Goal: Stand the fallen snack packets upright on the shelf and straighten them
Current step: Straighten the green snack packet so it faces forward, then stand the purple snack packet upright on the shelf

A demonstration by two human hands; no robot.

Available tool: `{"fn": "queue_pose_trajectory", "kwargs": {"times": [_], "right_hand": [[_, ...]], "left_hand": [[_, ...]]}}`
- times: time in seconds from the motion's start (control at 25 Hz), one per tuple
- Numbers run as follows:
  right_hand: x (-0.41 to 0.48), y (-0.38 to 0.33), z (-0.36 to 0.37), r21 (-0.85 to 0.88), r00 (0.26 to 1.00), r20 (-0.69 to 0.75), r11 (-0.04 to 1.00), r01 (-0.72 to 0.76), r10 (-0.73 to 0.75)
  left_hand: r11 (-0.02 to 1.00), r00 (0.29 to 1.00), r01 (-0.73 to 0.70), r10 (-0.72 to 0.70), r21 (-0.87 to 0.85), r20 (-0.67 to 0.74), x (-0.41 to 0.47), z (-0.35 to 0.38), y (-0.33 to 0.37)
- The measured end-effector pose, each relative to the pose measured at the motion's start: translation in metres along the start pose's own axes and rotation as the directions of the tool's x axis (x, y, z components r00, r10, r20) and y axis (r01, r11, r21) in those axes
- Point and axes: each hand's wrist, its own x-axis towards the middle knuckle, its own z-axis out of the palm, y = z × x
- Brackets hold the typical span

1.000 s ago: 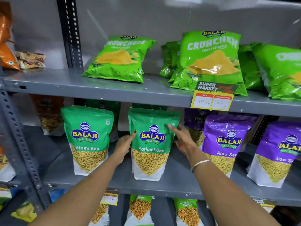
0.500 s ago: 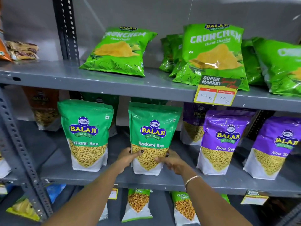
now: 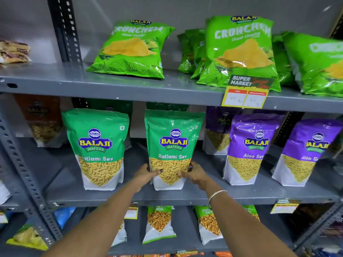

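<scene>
A: What are the hands doing?

B: The left hand [image 3: 146,174] and the right hand [image 3: 195,175] are curled around the lower sides of the green Ratlami Sev packet [image 3: 173,149], thumbs lying across its front. The packet sits between them, upright on the middle shelf [image 3: 204,196], base resting on the grey board.

A: So which step is this?

B: Straightening, I'd judge. The packet already stands; the hands seem to be squaring its base and facing it forward.

A: And around them?

B: Just to the left of the left hand stands a second Ratlami Sev packet [image 3: 98,149], also upright. To the right of the right hand stand purple Aloo Sev packets [image 3: 250,149], upright too. Above the hands, on the upper shelf [image 3: 130,88], a Crunchem bag [image 3: 131,51] lies leaning back, apart from the others.

A: Next move?

B: Probably letting go gently so the packet keeps its footing, then reaching up for that bag.
</scene>
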Motion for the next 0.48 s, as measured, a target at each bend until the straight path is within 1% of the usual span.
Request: {"fn": "queue_pose_trajectory", "kwargs": {"times": [0.04, 0.12, 0.16, 0.2, 0.28, 0.36, 0.4, 0.44, 0.48], "right_hand": [[-0.004, -0.001, -0.003, -0.048, 1.0, -0.008, 0.999, -0.018, 0.018], [-0.011, 0.002, -0.014, -0.139, 0.998, -0.03, 0.989, -0.054, 0.05], [-0.012, 0.005, -0.024, -0.185, 0.997, -0.042, 0.98, -0.075, 0.069], [-0.014, 0.007, -0.038, -0.239, 0.994, -0.057, 0.965, -0.108, 0.097], [-0.018, 0.013, -0.073, -0.363, 0.984, -0.074, 0.915, -0.178, 0.162], [-0.018, 0.025, -0.118, -0.445, 0.968, -0.148, 0.86, -0.249, 0.203], [-0.019, 0.033, -0.142, -0.452, 0.954, -0.189, 0.841, -0.296, 0.234], [-0.018, 0.041, -0.165, -0.462, 0.939, -0.238, 0.821, -0.335, 0.249], [-0.015, 0.049, -0.187, -0.422, 0.93, -0.276, 0.838, -0.345, 0.243]], "left_hand": [[0.996, 0.998, 0.048, -0.05, 0.074, 0.032, -0.001, -0.004, 0.001], [0.956, 0.968, 0.19, -0.221, 0.225, 0.117, -0.005, -0.011, 0.005], [0.909, 0.934, 0.258, -0.321, 0.326, 0.155, -0.007, -0.012, 0.009], [0.846, 0.885, 0.312, -0.424, 0.433, 0.192, -0.009, -0.011, 0.014], [0.744, 0.784, 0.344, -0.563, 0.573, 0.26, -0.013, 0.001, 0.033], [0.705, 0.711, 0.33, -0.623, 0.628, 0.326, -0.017, 0.032, 0.058], [0.707, 0.695, 0.302, -0.622, 0.639, 0.361, -0.018, 0.053, 0.071], [0.729, 0.702, 0.264, -0.594, 0.631, 0.393, -0.02, 0.076, 0.083], [0.763, 0.731, 0.227, -0.544, 0.605, 0.413, -0.019, 0.102, 0.094]]}}
